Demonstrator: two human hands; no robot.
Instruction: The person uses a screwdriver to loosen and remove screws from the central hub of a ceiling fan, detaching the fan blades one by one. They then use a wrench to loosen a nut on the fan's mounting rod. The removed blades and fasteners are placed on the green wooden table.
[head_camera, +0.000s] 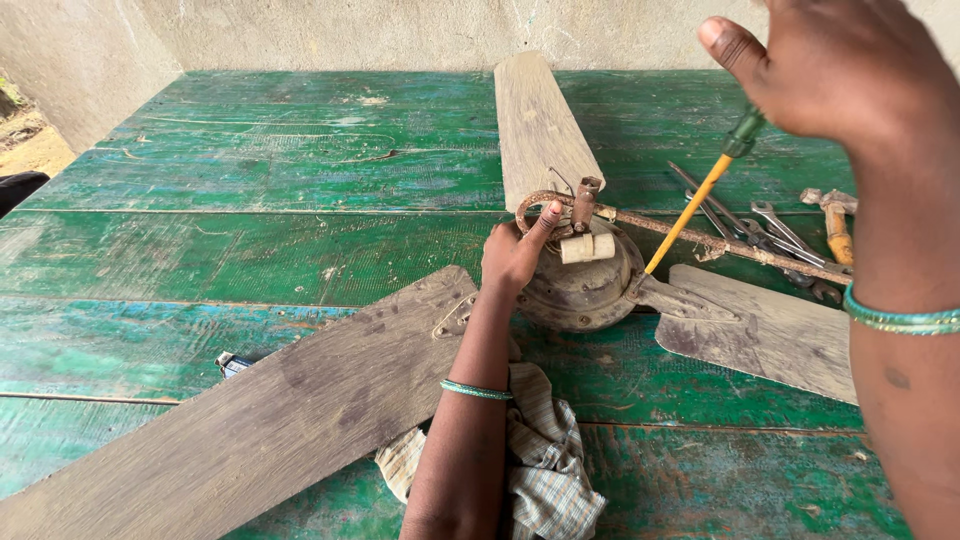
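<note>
An old ceiling fan (580, 285) lies on the green painted counter (250, 170). The left hand (515, 255) rests on the fan's motor housing, its grip curled around the rusty down rod (700, 238). The right hand (835, 65) pinches a yellow-shafted screwdriver (692, 208), tip at the housing. Wrenches (770, 232) lie beyond; a checked cloth (545, 455) lies beneath the forearm.

This looks like a rough repair workshop, half open to the outdoors. The bench (250, 170) is made of worn green-painted wooden planks, scratched and flaking, set against a bare grey plastered wall (330, 30). Near its right edge lie several steel spanners (775, 232) and a wooden-handled hammer (835, 222). A dusty, rust-stained old ceiling fan (580, 290) lies dismantled at the bench's middle. Bare sandy ground (30, 145) shows past the left edge.
</note>
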